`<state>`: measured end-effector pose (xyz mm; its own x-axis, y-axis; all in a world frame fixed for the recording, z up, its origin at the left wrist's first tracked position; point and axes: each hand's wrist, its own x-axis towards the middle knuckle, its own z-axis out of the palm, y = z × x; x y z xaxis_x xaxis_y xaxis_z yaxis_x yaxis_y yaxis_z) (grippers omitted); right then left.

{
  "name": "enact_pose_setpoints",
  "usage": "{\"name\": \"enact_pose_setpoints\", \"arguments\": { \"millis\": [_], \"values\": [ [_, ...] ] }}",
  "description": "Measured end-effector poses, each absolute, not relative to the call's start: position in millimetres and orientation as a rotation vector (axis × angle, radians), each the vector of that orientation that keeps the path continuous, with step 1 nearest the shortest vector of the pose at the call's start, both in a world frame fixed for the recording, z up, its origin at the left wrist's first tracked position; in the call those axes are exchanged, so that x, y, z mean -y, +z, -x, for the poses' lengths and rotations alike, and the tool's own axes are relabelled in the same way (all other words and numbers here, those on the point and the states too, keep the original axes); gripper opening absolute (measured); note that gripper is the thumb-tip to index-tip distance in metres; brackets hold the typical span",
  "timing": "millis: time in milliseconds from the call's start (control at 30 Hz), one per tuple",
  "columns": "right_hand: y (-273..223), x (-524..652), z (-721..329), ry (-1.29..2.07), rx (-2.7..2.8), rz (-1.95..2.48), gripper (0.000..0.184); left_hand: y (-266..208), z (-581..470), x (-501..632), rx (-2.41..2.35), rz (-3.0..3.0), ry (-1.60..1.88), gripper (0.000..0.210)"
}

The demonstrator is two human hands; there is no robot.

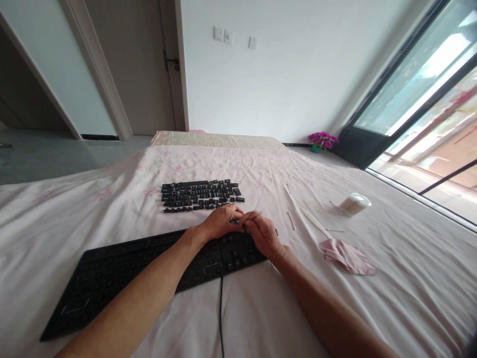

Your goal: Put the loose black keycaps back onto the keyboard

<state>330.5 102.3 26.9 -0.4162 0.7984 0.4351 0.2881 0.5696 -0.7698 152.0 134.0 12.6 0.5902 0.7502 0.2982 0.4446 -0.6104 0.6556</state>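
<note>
Over a keyboard (141, 253), short of the bed's (253, 161) far edge, the right hand (263, 234) pinches wire (256, 213) (left hand's (222, 222) grip unclear).

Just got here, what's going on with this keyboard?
A person has both hands together over the right part of a black keyboard. The right hand holds what looks like a thin wire tool; the left hand is beside it, with a small dark piece at its fingertips, too small to identify. Many loose keycaps lie in rough rows beyond the keyboard. To the right are a tub of cotton swabs and a pink cloth.
</note>
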Motion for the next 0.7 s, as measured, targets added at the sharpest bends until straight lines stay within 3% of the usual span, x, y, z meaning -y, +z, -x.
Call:
{"name": "enact_pose_setpoints", "arguments": {
  "millis": [267,533,700],
  "values": [
    [26.3,-98.1,-335.1,0.650,1.906,0.898,0.025,16.8,-153.1,-125.9,-0.975,-2.356,0.775,0.029],
    [35.1,-88.5,-334.7,0.510,2.053,0.723,0.023,26.2,-154.3,-116.6,-1.065,-2.114,0.840,0.017],
    [73.4,-87.7,-356.9,0.299,2.035,1.112,0.025,39.5,-145.0,-109.2,-1.163,-2.011,1.024,0.017]
  ]
}}
